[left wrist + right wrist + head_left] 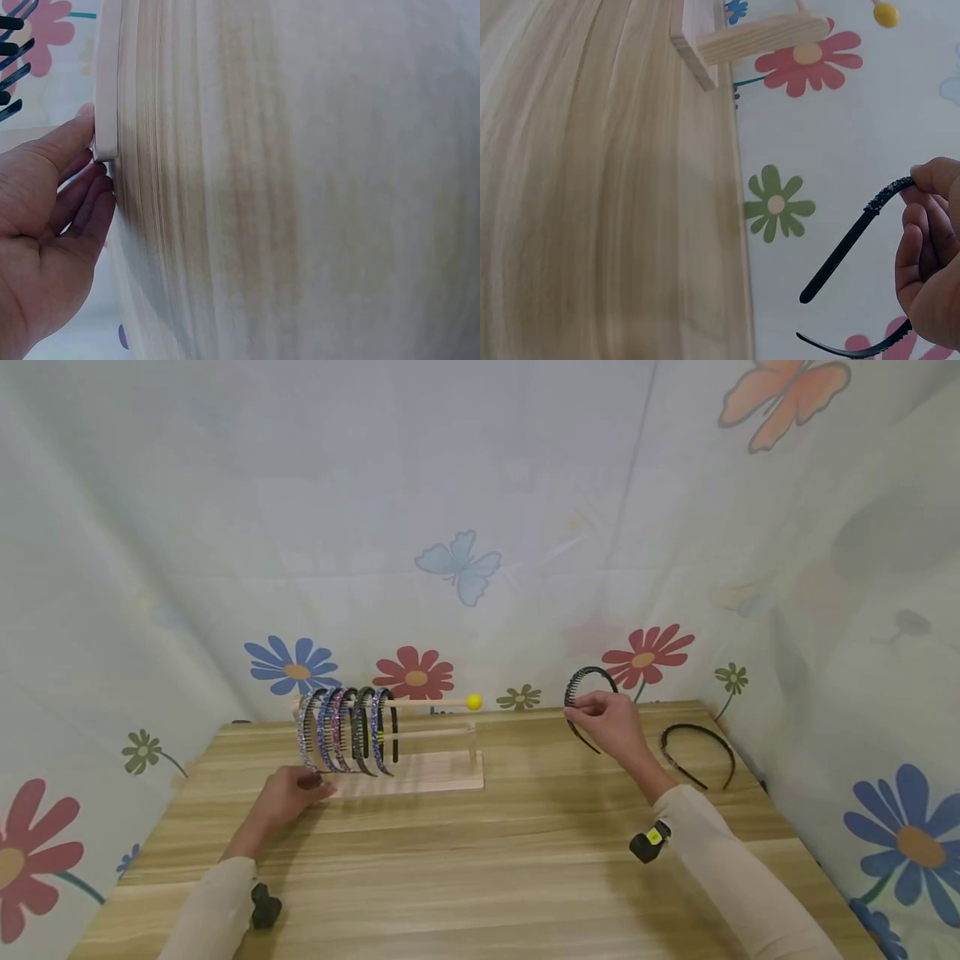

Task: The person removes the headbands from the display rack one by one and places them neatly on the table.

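With thumb and fingertips, my right hand [613, 727] pinches a black toothed headband [571, 692], held up above the right part of the table. The right wrist view shows the headband's dark arm [836, 255] hanging with its open ends away from the fingers. My left hand [283, 797] grips the near left corner of a wooden headband stand [442, 774]; in the left wrist view the thumb lies along the base [107, 82] and the fingers curl at its end. Several glittery headbands [339, 731] hang in a row at the stand's left side.
Another dark headband [697, 729] lies on the table at the right. The stand's upper rod ends in a yellow ball [474, 702]. Behind the wood-grain table [450, 877] hangs a curtain [525, 485] printed with flowers and butterflies.
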`<action>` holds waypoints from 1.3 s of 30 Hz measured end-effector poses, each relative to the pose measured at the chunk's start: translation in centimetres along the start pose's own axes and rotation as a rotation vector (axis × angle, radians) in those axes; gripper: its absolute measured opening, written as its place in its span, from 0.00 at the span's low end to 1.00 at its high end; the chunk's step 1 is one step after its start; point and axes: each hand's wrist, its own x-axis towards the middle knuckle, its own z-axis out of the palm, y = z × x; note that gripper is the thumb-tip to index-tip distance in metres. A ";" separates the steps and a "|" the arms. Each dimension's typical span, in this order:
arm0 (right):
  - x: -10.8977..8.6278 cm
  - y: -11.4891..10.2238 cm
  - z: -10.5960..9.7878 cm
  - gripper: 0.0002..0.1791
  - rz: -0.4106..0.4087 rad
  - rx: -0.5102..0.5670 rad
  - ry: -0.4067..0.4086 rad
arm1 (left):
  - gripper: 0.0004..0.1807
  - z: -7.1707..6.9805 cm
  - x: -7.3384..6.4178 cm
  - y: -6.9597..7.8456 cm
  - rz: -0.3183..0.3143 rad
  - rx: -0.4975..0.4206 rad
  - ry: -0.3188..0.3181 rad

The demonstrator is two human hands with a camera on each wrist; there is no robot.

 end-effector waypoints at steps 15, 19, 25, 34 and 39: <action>-0.3 4.5 0.3 0.13 0.135 -0.086 0.041 | 0.21 0.0 -0.1 0.1 -0.001 -0.011 -0.005; -0.3 5.4 0.4 0.13 0.178 -0.100 0.045 | 0.21 0.1 -0.1 0.1 0.008 -0.004 0.000; -0.2 6.1 0.4 0.12 0.206 -0.155 0.040 | 0.20 0.1 -0.1 0.0 0.014 0.001 0.009; -0.2 7.2 0.5 0.09 0.164 -0.233 0.025 | 0.19 0.1 -0.2 0.0 0.018 -0.008 0.018; -0.3 7.5 0.8 0.09 0.167 -0.234 0.017 | 0.19 0.1 -0.3 0.1 0.017 -0.010 0.025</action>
